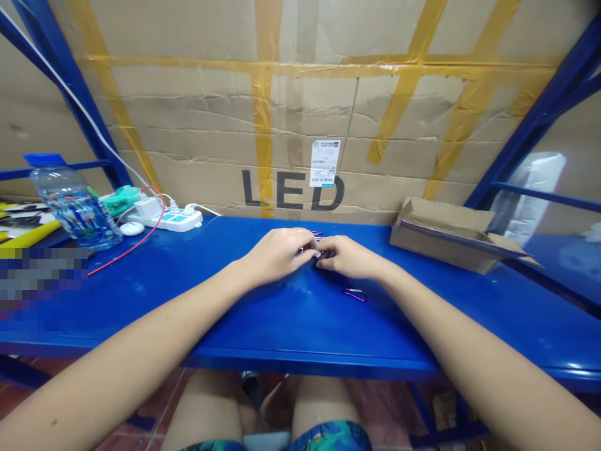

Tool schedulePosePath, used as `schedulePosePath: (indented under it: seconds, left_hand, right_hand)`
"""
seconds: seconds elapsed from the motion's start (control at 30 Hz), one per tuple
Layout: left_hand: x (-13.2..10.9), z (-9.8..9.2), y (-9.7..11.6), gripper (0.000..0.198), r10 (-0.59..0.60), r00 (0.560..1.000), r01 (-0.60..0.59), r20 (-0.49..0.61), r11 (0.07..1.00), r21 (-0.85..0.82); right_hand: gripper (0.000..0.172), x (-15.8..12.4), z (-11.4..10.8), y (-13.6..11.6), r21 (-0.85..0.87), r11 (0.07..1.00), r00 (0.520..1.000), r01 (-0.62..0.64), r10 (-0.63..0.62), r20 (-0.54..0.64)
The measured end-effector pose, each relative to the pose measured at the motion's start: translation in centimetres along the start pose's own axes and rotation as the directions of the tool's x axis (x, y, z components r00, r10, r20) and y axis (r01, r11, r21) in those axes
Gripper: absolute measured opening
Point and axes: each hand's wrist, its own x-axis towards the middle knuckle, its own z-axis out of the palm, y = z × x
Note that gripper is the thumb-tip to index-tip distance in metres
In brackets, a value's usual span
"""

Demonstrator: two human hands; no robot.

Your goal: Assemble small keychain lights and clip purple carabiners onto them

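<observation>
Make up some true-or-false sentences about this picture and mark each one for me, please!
1. The bottle has a blue cap. True.
2. The big writing says BOX. False: the letters spell LED.
3. The left hand and the right hand are close together. True.
4. The bottle stands to the right of both hands. False: it stands to their left; the open cardboard box is to their right.
5. A pinkish-purple clip lies on the blue table, apart from both hands. True.
</observation>
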Motion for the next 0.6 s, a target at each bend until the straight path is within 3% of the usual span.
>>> schedulePosePath:
  seconds: [0.33, 0.6]
  left_hand:
    - [-0.20, -0.12, -0.15, 0.023, 0.128, 0.989, -0.128, 0.081, 0.992, 0.003]
    - [-0.41, -0.45, -0.40, 0.022, 0.121, 0.993, -0.120, 0.017, 0.992, -0.026]
  right_hand:
    - [0.017, 0.08, 0.17, -0.07, 0.077, 0.997, 1.000, -0.025, 0.024, 0.009]
    - [0.019, 0.10, 0.02, -0.09, 0.066, 0.998, 1.000, 0.004, -0.004, -0.003]
